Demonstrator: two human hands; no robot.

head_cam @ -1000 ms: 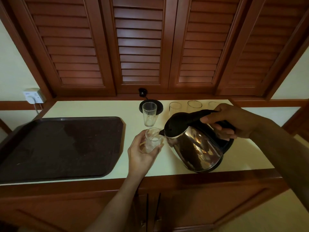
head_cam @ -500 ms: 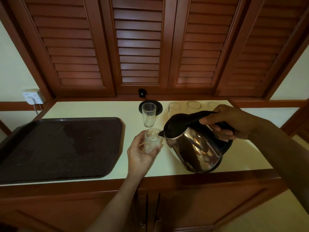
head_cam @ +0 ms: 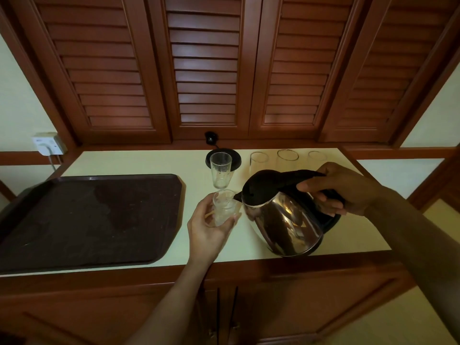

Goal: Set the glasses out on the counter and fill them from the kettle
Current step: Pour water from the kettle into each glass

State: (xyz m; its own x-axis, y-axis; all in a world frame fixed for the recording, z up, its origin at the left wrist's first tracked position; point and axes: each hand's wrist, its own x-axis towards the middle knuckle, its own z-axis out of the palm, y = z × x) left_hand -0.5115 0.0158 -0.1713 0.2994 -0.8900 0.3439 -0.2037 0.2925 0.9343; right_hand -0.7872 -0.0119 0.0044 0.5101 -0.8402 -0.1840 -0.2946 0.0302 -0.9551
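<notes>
Just below the centre of the frame, the left hand (head_cam: 206, 230) curls its fingers and thumb round a small clear glass (head_cam: 224, 206), held up over the pale counter (head_cam: 149, 163) and tipped slightly to the right. Right at that glass's rim sits the dark spout of a shiny steel kettle (head_cam: 283, 220) with a black lid, tilted left toward the glass. At centre right the right hand (head_cam: 348, 190) wraps round the kettle's black handle, fingers curled beneath it. Whether water is running cannot be made out.

Just above the held glass in the frame, a second glass (head_cam: 220, 169) stands upright on the counter, in front of a round black kettle base (head_cam: 235, 159). To the right of that, along the counter's back edge, three more glasses (head_cam: 287, 156) stand in a row, their lower parts hidden by the kettle and hand.

On the left lies a large dark tray (head_cam: 87, 220) flat on the counter. A white wall socket (head_cam: 47, 143) sits at the left edge. Brown wooden shutters (head_cam: 206, 66) fill the top of the frame, and wooden cabinet doors (head_cam: 298, 295) fill the bottom.
</notes>
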